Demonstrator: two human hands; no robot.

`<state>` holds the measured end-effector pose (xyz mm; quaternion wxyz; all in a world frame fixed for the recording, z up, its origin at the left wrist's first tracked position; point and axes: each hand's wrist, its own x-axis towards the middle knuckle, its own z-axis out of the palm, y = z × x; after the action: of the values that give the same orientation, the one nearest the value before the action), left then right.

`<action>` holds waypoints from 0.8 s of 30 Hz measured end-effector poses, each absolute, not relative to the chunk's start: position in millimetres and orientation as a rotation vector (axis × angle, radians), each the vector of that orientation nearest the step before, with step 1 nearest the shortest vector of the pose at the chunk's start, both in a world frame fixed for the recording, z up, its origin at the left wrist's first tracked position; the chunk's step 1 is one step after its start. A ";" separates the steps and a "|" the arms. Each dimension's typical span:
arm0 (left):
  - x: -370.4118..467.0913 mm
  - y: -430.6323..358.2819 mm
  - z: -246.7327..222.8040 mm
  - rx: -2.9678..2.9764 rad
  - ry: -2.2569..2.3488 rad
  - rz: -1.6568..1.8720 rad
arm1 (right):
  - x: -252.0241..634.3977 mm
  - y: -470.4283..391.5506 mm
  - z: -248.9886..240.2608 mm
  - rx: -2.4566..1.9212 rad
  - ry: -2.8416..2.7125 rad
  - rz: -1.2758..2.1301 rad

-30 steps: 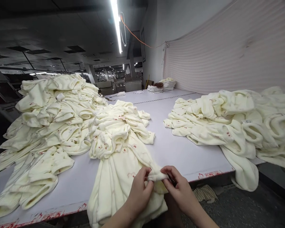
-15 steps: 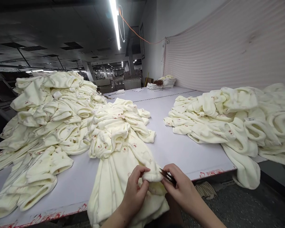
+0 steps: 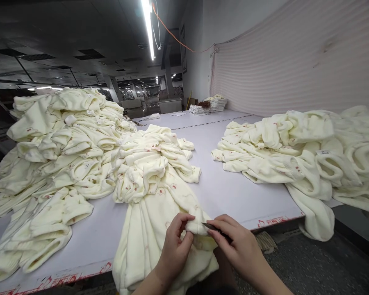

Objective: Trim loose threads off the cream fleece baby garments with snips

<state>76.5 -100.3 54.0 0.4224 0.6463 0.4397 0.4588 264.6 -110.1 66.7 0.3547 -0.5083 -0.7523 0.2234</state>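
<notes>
A pale cream, fleecy garment (image 3: 153,229) with small reddish prints hangs over the table's front edge towards me. My left hand (image 3: 176,239) pinches a hemmed end of it between thumb and fingers. In my right hand (image 3: 233,241) are small dark thread snips (image 3: 217,230), their pointed tip lying against that hem from the right. The blades look closed together. The right fingers wrap round the snips, so most of the tool is hidden. Behind the hands, the upper part of the garment lies bunched on the table.
A tall heap of similar cream garments (image 3: 64,135) fills the table's left side. Another pile (image 3: 279,147) lies at right, one piece drooping over the edge. Folded stacks (image 3: 215,104) stand at the back beside a pinkish hanging cloth (image 3: 289,61). The white table (image 3: 230,200) has red-printed edging.
The snips' blades, apart before, have come together, and their tip has moved slightly left over the hem. My left hand keeps its pinch. The whole view has shifted slightly.
</notes>
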 end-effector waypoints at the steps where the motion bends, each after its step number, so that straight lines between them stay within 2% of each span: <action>1: 76.5 -100.3 53.3 1.601 1.096 1.154 | 264.7 -110.0 67.2 -1.303 -1.938 0.604; 8: 77.1 -99.2 57.0 1.611 1.076 1.199 | 260.6 -111.4 56.8 -1.366 -1.898 0.534; 13: 73.1 -92.0 65.1 1.527 1.134 0.928 | 256.1 -93.6 50.1 -1.450 -1.778 0.433; 20: 62.8 -86.2 47.8 1.293 1.265 1.024 | 259.8 -92.2 60.7 -1.271 -1.878 0.609; 24: 65.5 -85.9 53.4 1.290 1.157 0.997 | 255.6 -104.2 63.6 -1.210 -2.015 0.413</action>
<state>65.5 -85.9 53.4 0.5408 0.5429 0.4867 0.4195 255.6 -104.2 63.6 0.3684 -0.4714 -0.7850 0.1607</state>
